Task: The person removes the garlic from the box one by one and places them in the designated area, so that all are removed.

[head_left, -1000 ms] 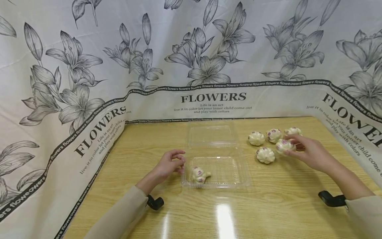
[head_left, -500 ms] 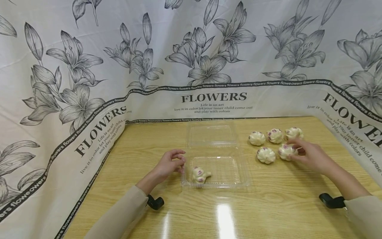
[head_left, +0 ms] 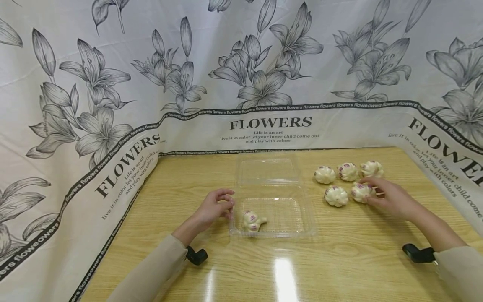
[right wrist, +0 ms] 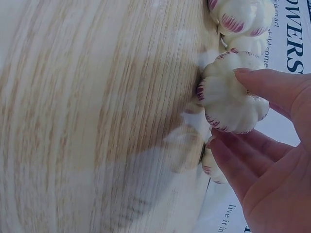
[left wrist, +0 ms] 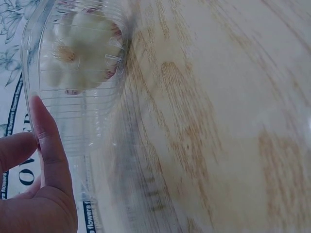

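A white garlic bulb (head_left: 363, 192) with purple streaks is between the thumb and fingers of my right hand (head_left: 392, 200). In the right wrist view that garlic (right wrist: 232, 92) shows its pale, lobed side, gripped from the right. My left hand (head_left: 215, 209) is at the left edge of a clear plastic clamshell box (head_left: 309, 228). The left wrist view shows the thumb and index finger pinching the box rim (left wrist: 34, 82). One garlic bulb (head_left: 252, 221) lies inside the box's front left corner, its stem pointing right.
Several more garlic bulbs sit on the wooden table (head_left: 181, 180), including the front left one (head_left: 336, 196) and the back right one (head_left: 371, 169). The box's lid (head_left: 268, 168) lies open behind its base. A flower-print cloth (head_left: 188, 130) encloses the table's back and sides.
My right hand has brought its garlic bulb slightly right and down beside the others, uncovering the back right bulb. The left hand and box have stayed in place.
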`<state>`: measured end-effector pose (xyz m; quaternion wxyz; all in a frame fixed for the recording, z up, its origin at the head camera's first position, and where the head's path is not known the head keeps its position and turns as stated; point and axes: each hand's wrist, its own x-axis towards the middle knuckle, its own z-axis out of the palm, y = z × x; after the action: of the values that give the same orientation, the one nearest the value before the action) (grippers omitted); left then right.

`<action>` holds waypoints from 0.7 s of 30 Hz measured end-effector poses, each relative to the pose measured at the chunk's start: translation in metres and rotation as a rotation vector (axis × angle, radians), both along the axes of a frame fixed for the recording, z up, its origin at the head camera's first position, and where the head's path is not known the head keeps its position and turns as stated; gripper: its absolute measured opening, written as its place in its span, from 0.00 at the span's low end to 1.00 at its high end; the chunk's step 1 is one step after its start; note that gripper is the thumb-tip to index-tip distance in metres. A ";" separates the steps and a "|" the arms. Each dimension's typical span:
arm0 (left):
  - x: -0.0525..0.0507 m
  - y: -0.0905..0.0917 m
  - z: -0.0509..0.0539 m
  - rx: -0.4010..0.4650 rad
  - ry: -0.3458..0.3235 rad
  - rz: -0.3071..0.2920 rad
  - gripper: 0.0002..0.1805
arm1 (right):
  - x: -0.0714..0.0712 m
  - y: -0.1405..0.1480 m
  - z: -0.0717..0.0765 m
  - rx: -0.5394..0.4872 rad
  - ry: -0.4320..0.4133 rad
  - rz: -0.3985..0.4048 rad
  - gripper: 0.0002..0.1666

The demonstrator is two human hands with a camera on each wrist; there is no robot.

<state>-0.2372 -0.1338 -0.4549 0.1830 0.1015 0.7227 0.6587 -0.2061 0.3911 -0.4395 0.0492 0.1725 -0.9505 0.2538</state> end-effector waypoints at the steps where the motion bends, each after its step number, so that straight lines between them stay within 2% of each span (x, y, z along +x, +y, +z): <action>1: 0.000 0.000 0.000 0.000 0.000 0.000 0.27 | 0.000 0.000 0.000 -0.002 -0.001 0.004 0.30; 9: 0.000 -0.001 0.000 0.002 0.001 -0.006 0.27 | 0.003 0.001 0.001 -0.011 0.037 0.033 0.33; 21: -0.001 -0.001 -0.002 0.012 -0.011 -0.007 0.27 | 0.011 -0.008 0.021 0.005 0.049 -0.005 0.39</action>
<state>-0.2387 -0.1350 -0.4569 0.1886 0.1015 0.7174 0.6630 -0.1949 0.3833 -0.4184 0.0728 0.1763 -0.9501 0.2468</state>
